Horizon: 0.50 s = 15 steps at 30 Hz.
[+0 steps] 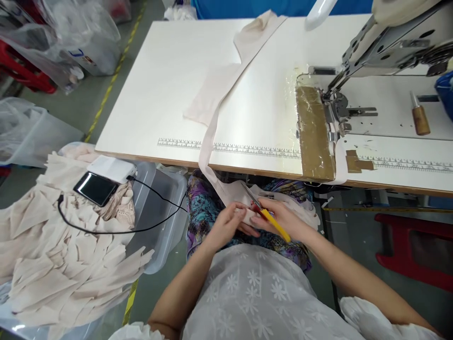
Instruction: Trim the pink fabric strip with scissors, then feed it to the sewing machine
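Observation:
Above my lap, my right hand [279, 216] is closed around a pair of scissors [275, 224] with a yellow handle and a bit of red; the slim metal blades point up and to the left. Pale pink fabric [250, 216] runs between both hands. My left hand [231, 221] pinches it, thumb against fingers, just left of the scissors. From there a narrow strip [208, 156] rises over the table edge to a wider pale piece [219, 85] lying on the tabletop. More of the cloth [300, 205] bunches on my lap under the right hand.
A sewing machine [339, 101] stands on the white table [170, 61] at right, near a wooden-handled tool [420, 118]. At left, a plastic bin [159, 212] is heaped with fabric pieces [67, 255], a phone [95, 189] and a white power bank [112, 168]. A red stool [396, 241] is at right.

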{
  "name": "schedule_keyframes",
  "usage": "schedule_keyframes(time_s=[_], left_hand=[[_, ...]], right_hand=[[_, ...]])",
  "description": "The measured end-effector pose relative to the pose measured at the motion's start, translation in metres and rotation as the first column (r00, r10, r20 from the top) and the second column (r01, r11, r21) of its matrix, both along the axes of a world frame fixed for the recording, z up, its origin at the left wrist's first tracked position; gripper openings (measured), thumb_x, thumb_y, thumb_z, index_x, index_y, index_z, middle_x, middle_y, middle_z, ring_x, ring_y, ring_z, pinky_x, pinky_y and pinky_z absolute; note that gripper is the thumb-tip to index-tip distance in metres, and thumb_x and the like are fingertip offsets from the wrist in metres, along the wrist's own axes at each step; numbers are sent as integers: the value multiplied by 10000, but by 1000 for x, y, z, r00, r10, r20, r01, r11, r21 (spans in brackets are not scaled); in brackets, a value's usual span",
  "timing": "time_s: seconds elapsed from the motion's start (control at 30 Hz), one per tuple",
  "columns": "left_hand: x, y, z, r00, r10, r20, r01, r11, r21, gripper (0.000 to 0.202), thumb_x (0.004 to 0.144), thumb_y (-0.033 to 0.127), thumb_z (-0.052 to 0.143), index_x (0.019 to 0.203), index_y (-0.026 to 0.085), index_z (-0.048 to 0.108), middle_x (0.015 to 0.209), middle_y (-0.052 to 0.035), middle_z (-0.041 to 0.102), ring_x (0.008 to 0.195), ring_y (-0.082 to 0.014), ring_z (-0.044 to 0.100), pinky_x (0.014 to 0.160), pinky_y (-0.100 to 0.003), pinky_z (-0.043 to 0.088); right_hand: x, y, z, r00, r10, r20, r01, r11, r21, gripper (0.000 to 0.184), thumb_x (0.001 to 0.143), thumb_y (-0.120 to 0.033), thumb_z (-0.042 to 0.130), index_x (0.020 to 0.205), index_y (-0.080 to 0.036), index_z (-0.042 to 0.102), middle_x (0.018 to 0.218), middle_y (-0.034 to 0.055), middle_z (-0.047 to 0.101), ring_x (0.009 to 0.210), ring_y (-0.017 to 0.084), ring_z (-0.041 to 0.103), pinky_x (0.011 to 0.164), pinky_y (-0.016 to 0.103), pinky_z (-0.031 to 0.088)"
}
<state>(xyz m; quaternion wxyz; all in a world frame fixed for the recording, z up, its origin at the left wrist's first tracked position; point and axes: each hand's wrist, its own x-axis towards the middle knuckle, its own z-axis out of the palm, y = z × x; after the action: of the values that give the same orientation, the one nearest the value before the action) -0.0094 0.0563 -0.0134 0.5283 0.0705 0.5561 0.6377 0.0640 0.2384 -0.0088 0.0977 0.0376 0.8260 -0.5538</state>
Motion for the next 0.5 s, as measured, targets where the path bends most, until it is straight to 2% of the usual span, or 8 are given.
schedule_keyframes(time_s=[0.07,0.13,0.17,0.27,0.33,0.37,0.43,0.5], left_hand=[[-8,1,16,983,-178,-50,178,984,-1,494,889,683,493,1042,213,476,677,-31,700,644,-228,724,631,-325,573],[-31,2,40,912,-317,-261,306,949,-83,406,950,601,443,1039,210,509,807,-68,721,673,-203,716,632,-309,560],[-48,4,55,845,-343,-411,310,939,-147,354,969,541,447,1026,204,539,867,-82,719,674,-185,702,624,-295,545],[-111,26,92,494,-264,-828,93,963,-252,222,967,377,508,985,181,610,818,-76,665,685,-162,629,641,-284,496],[-157,59,105,230,-248,-941,-53,962,-266,186,905,250,583,1058,146,602,925,-94,647,846,-202,622,771,-324,497],[-177,79,106,136,-263,-955,-117,953,-279,244,877,203,602,1108,130,585,1030,-116,634,952,-234,609,853,-354,486],[-213,122,103,30,-314,-949,-212,926,-313,340,859,166,610,1190,114,547,1212,-167,576,1146,-296,538,982,-393,434],[-238,161,96,-15,-391,-920,-287,883,-371,390,873,157,593,1248,87,512,1319,-205,515,1266,-338,458,1055,-411,374]], right_hand=[[4,-5,1,995,-70,-67,69,997,-21,309,879,-434,522,710,-231,362,645,-27,427,575,146,424,518,253,333],[12,-5,3,985,-122,-122,125,992,16,275,885,-391,514,712,-228,376,651,-18,444,589,155,441,536,264,358],[17,-3,4,981,-139,-136,144,989,33,251,895,-381,511,730,-224,406,672,-5,479,608,164,465,556,274,383],[34,6,8,971,-187,-150,198,978,64,221,926,-388,514,786,-219,487,717,23,555,632,183,515,589,294,437],[46,9,12,967,-209,-149,219,974,59,212,941,-391,522,819,-217,531,758,41,603,645,190,553,599,297,463],[51,10,14,965,-217,-144,227,973,52,207,949,-390,521,842,-216,556,787,51,628,660,195,576,609,298,477],[59,9,19,960,-242,-140,248,968,30,212,962,-390,509,886,-214,598,836,69,667,692,204,618,632,298,499],[68,9,23,946,-297,-133,304,952,31,228,965,-402,506,892,-215,614,840,72,683,691,205,635,628,291,510]])
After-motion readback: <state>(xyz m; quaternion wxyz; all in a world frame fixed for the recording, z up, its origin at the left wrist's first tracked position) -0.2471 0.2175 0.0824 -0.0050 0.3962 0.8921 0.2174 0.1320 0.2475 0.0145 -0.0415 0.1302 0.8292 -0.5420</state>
